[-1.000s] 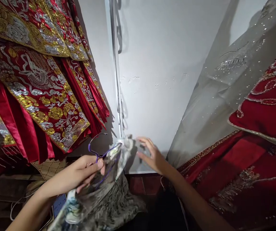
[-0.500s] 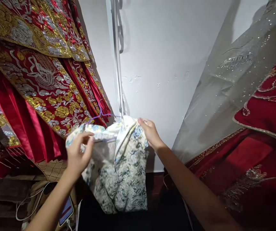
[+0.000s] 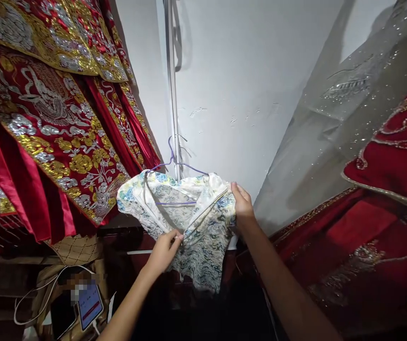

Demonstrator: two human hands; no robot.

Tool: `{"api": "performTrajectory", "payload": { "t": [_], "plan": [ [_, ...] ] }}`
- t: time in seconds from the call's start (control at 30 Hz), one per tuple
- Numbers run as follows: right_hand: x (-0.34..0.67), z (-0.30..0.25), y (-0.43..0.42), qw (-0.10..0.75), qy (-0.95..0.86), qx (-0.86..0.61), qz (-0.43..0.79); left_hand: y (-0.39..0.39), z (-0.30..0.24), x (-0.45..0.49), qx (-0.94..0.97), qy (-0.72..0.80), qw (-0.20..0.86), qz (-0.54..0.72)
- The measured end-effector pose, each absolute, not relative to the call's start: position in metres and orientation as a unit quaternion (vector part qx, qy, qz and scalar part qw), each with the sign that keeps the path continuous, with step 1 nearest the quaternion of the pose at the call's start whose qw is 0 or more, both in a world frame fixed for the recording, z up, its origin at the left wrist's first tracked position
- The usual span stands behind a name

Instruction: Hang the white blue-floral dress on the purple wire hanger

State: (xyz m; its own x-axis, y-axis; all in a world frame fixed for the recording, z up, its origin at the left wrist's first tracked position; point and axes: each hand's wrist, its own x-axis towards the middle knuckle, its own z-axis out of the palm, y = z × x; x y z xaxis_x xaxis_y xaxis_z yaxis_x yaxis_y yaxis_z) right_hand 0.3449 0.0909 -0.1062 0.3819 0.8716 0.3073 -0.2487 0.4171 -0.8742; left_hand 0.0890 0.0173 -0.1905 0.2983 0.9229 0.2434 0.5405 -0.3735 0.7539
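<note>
A pale floral blouse hangs on a purple wire hanger, its neckline spread in a deep V. The hanger's hook stands upright in front of a white vertical strip on the wall, and its lower bar shows through the neck opening. My left hand pinches the front of the blouse at the bottom of the V. At the right shoulder edge, my right hand grips the sleeve, thumb on top, other fingers partly hidden behind the cloth.
Red robes with gold and silver embroidery hang at left. A sparkly sheer veil and a red beaded garment are at right. Low left lie a lit phone and a white cable. Behind stands a white wall.
The hanger has turned upright and now sits within both shoulders of the blouse. My left hand has moved right and down to the V, my right hand slightly right and down.
</note>
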Motion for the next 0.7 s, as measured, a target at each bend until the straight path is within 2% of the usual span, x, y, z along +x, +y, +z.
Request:
{"api": "performTrajectory", "payload": {
  "t": [0.07, 0.13, 0.27, 0.33, 0.43, 0.53, 0.6, 0.7],
  "plan": [
    [0.341, -0.114, 0.098, 0.734, -0.370, -0.384, 0.420, 0.011, -0.199, 0.095, 0.740, 0.490, 0.294, 0.356],
    [0.338, -0.121, 0.104, 0.749, -0.336, -0.404, 0.404, 0.005, -0.206, 0.097, 0.728, 0.495, 0.307, 0.363],
    [0.334, -0.151, 0.084, 0.798, -0.291, -0.493, 0.191, -0.005, -0.214, 0.097, 0.715, 0.518, 0.307, 0.356],
    [0.328, -0.182, 0.054, 0.782, -0.282, -0.536, 0.148, -0.009, -0.216, 0.098, 0.707, 0.539, 0.289, 0.356],
    [0.306, -0.239, 0.005, 0.680, -0.356, -0.582, 0.271, -0.011, -0.221, 0.104, 0.705, 0.554, 0.259, 0.359],
    [0.278, -0.281, -0.023, 0.556, -0.473, -0.550, 0.406, -0.011, -0.221, 0.111, 0.721, 0.548, 0.234, 0.353],
    [0.262, -0.291, -0.026, 0.516, -0.520, -0.535, 0.421, -0.010, -0.218, 0.116, 0.734, 0.541, 0.226, 0.344],
    [0.249, -0.284, -0.015, 0.505, -0.552, -0.544, 0.379, -0.011, -0.209, 0.124, 0.746, 0.528, 0.239, 0.327]
  ]
}}
